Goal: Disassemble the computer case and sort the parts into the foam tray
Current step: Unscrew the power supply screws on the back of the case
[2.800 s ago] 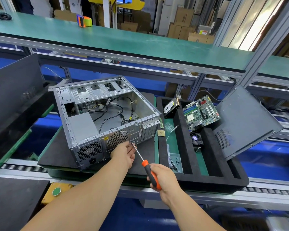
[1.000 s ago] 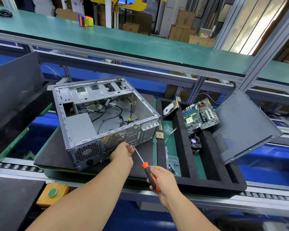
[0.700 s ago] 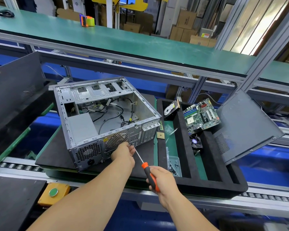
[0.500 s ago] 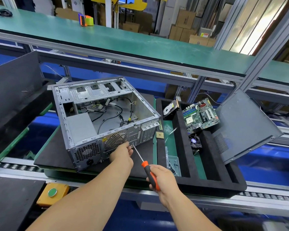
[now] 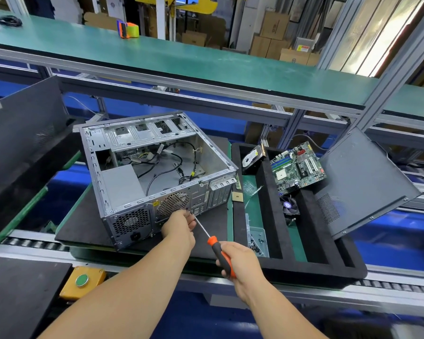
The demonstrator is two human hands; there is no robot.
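Left hand [image 5: 179, 226] pinches screwdriver [image 5: 214, 245] tip at computer case [image 5: 142, 177] rear; right hand [image 5: 240, 263] grips handle.

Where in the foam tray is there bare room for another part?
In the foam tray, the near end of the channel below the fan is bare green. The left channel is crowded: hard drive, screw bin. The motherboard covers the far middle.

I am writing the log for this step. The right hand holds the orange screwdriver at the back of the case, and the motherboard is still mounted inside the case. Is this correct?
Not quite. The head view shows the motherboard already out, lying in the foam tray to the right of the case. The rest stands: the right hand holds the orange screwdriver at the back of the case.
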